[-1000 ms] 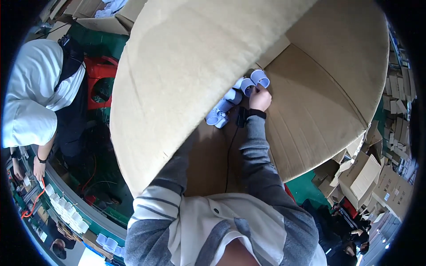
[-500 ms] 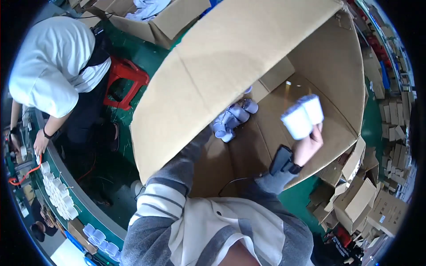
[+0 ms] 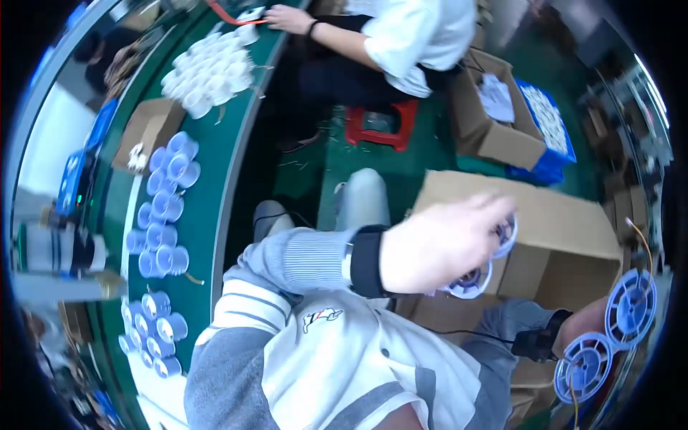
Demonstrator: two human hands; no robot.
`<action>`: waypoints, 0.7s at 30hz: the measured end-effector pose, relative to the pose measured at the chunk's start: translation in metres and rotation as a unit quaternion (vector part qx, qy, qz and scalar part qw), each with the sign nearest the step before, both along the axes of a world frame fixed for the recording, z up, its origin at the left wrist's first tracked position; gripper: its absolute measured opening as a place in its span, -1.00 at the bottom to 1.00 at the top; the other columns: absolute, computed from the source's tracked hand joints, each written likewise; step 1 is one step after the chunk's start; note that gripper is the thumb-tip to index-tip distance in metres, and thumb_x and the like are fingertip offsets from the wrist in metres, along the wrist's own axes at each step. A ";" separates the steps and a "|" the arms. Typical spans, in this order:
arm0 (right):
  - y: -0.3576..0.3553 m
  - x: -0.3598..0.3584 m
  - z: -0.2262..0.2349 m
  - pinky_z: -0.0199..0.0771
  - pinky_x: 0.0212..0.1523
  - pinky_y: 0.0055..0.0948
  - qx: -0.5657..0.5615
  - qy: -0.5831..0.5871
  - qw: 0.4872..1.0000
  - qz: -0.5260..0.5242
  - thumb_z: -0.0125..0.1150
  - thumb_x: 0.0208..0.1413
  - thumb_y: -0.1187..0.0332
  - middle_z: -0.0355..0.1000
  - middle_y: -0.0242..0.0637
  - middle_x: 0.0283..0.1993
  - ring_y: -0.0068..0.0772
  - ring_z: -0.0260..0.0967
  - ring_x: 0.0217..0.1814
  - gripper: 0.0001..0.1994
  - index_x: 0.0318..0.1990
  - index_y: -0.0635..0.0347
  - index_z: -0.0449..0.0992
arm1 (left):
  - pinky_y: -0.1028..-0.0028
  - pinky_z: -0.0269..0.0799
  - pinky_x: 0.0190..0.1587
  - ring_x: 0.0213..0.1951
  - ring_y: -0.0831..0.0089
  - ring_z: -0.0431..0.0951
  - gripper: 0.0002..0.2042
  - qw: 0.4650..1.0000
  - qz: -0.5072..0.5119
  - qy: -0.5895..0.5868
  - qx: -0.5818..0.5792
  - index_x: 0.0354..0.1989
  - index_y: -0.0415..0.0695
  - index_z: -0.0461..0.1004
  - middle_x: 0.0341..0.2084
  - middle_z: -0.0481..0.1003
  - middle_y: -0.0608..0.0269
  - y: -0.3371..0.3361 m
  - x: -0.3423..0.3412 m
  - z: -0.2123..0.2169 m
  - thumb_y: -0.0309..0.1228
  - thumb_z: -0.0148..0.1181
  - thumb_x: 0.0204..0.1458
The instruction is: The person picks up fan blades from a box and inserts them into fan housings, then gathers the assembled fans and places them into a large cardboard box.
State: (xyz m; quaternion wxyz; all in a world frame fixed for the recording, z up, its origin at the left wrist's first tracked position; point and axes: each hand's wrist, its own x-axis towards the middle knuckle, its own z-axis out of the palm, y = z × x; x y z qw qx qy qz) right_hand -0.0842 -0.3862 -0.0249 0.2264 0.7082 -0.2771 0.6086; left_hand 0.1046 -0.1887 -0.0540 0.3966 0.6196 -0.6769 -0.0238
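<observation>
My left hand (image 3: 459,233), somewhat blurred, is raised in front of my chest over the near side of a big cardboard box. It is closed around two round plastic cups (image 3: 469,282), pale violet-white, whose ends show past the fingers. At the far right, my right hand (image 3: 589,324) holds two more spoked plastic cups (image 3: 631,309), side by side, with thin yellowish wires hanging from them. Its fingers are mostly hidden behind these cups. The cardboard box (image 3: 566,215) lies between and under my hands, its flap toward the far side.
Groups of similar cups (image 3: 166,208) stand on a green workbench (image 3: 215,179) at left, with a dense white cluster (image 3: 208,72) farther back. A co-worker (image 3: 423,43) sits at the bench by a red stool (image 3: 381,125). Behind the box are an open carton (image 3: 494,136) and a blue crate (image 3: 548,172).
My view has swung left toward the bench, so the box now appears lower right. My left hand has come out of the box with cups. My right hand still holds its pair.
</observation>
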 end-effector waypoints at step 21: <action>0.373 0.374 -0.143 0.33 -0.39 -0.32 0.018 0.517 0.483 0.706 0.23 -0.30 0.34 0.34 -0.14 -0.60 -0.15 0.33 -0.44 -0.80 -0.54 0.27 0.41 | 0.35 0.29 -0.28 -0.21 0.18 0.25 -0.81 0.503 0.835 -0.105 0.197 -0.58 -0.26 0.45 -0.32 0.31 0.06 0.294 0.061 -0.104 -0.59 0.16 -0.53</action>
